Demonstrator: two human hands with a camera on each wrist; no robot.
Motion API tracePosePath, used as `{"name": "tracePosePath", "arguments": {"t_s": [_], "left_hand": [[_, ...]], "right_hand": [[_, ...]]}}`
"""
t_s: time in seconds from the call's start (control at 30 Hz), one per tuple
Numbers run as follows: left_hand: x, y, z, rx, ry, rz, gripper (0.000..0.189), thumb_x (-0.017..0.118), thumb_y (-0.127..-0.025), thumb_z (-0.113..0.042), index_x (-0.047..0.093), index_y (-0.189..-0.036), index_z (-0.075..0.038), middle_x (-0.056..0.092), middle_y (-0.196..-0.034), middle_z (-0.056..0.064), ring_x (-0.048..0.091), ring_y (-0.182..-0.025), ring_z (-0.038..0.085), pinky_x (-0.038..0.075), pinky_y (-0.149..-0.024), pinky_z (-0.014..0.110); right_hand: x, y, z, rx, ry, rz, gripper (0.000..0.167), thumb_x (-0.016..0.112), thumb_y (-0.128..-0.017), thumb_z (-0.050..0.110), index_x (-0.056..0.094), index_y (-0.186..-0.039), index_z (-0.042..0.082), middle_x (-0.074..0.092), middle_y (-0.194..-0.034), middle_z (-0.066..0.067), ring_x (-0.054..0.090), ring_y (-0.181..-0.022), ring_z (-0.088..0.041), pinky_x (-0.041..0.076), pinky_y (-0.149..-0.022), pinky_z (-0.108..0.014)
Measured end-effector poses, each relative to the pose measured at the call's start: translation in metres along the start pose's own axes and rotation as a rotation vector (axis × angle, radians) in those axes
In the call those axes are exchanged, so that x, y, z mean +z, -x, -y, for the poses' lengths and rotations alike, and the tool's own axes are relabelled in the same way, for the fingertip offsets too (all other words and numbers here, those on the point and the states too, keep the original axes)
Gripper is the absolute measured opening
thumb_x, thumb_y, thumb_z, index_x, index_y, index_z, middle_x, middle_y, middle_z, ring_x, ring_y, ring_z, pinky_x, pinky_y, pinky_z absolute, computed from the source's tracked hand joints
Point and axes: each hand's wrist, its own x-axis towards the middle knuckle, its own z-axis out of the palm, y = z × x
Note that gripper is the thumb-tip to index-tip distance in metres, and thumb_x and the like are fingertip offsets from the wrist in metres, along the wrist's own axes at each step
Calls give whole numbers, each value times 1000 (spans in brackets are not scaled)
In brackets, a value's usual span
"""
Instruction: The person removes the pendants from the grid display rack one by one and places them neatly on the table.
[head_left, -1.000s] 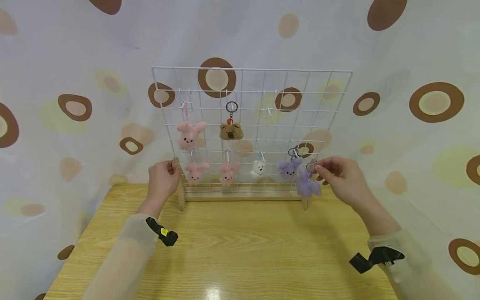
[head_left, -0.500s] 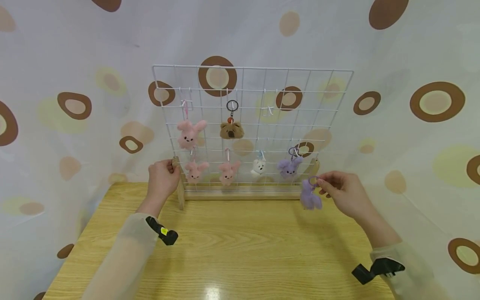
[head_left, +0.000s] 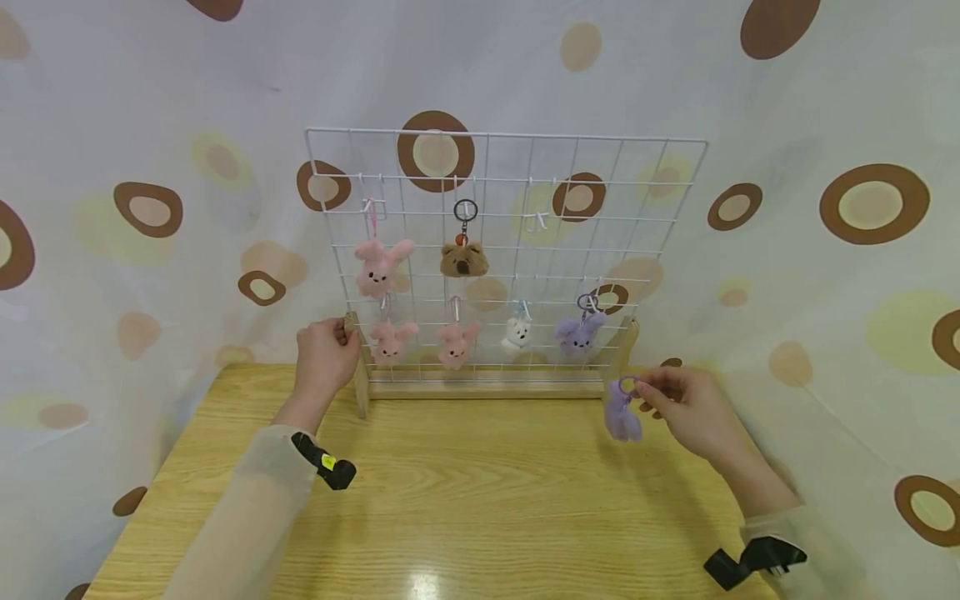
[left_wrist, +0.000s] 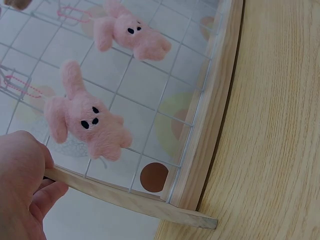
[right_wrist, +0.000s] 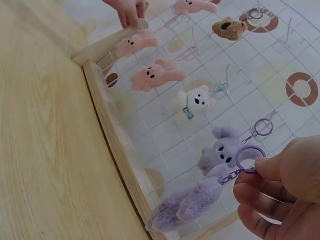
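Note:
My right hand (head_left: 682, 408) pinches the purple ring of a plush keychain (head_left: 622, 413) between thumb and finger. The purple plush dangles below the ring, in front of the rack's right foot. In the right wrist view its ring (right_wrist: 250, 159) and short chain show clearly. My left hand (head_left: 327, 358) grips the top of the wooden left post (left_wrist: 125, 198) of the display rack. A white wire grid (head_left: 570, 250) rises from that rack. On its lower hooks hang two pink plush rabbits (head_left: 393, 343), a white bear (head_left: 517, 334) and another purple plush (head_left: 579, 335).
Higher on the grid hang a larger pink rabbit (head_left: 381, 268) and a brown bear-head keychain (head_left: 463, 260). A white hook (head_left: 537, 221) to their right holds nothing. The rack stands on a wood-grain table (head_left: 480, 483), before a patterned curtain (head_left: 817, 100).
My right hand has drawn the purple keychain down and toward me, away from the grid's lower right. The right post now shows. My left hand stays at the left post.

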Motion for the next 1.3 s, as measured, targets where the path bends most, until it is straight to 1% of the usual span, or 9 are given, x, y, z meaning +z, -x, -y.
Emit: {"name": "tracePosePath", "arguments": {"t_s": [0.17, 0.3, 0.43, 0.6, 0.77, 0.9, 1.0, 1.13, 1.3], "left_hand": [[1, 0, 2, -3, 7, 2, 22, 62, -100, -7, 76, -105, 10, 76, -86, 20, 73, -73, 26, 60, -63, 40], [2, -1, 2, -1, 9, 1, 22, 62, -100, -6, 76, -105, 11, 76, -87, 21, 73, -74, 27, 60, -65, 42], [1, -1, 1, -9, 8, 2, 23, 62, -100, -6, 75, -106, 11, 76, -88, 21, 74, -76, 28, 61, -66, 43], [0, 0, -1, -22, 12, 10, 24, 62, -101, -7, 74, -108, 12, 76, -90, 23, 74, -78, 29, 62, -68, 44], [0, 1, -2, -23, 18, 8, 25, 62, -100, -7, 74, -110, 13, 76, -92, 25, 76, -82, 32, 63, -71, 48], [-1, 1, -2, -15, 4, 3, 25, 61, -100, -6, 74, -108, 14, 76, -92, 25, 76, -82, 33, 63, -72, 49], [-1, 1, -2, -12, -1, 2, 24, 61, -99, -5, 74, -108, 14, 76, -92, 25, 76, -82, 33, 63, -73, 49], [-1, 1, -2, -21, 2, 8, 24, 61, -100, -5, 74, -109, 14, 76, -93, 25, 76, -83, 33, 63, -73, 49], [-1, 1, -3, -40, 2, 21, 25, 62, -101, -6, 73, -111, 13, 76, -95, 25, 76, -85, 33, 63, -75, 49]], "right_hand": [[5, 4, -8, -25, 7, -1, 14, 62, -106, 3, 74, -110, -4, 75, -99, -17, 72, -80, -20, 60, -65, -30], [8, 8, -12, 8, 3, 8, 14, 62, -107, 4, 73, -110, -5, 75, -100, -15, 71, -80, -13, 60, -66, -30], [13, 12, -17, 13, -1, 5, 13, 64, -105, 3, 73, -109, -7, 76, -96, -13, 70, -78, -13, 59, -64, -29], [22, 16, -25, 10, 7, 12, 12, 66, -104, 2, 73, -108, -7, 76, -93, -12, 70, -76, -16, 59, -63, -30], [32, 18, -31, 27, 6, 39, 12, 65, -104, 2, 73, -108, -6, 76, -95, -13, 72, -79, -24, 60, -63, -31], [40, 18, -32, 51, -1, 70, 12, 66, -104, 2, 74, -108, -6, 76, -96, -12, 72, -79, -25, 60, -64, -32], [46, 15, -32, 59, -8, 82, 13, 66, -104, 1, 74, -109, -8, 76, -96, -13, 72, -79, -24, 61, -64, -34], [53, 10, -33, 64, -20, 92, 14, 65, -104, 1, 73, -110, -9, 76, -97, -18, 72, -80, -26, 61, -65, -37], [61, 1, -34, 72, -29, 92, 15, 65, -104, 1, 72, -109, -10, 76, -97, -20, 72, -80, -28, 60, -65, -33]]}}
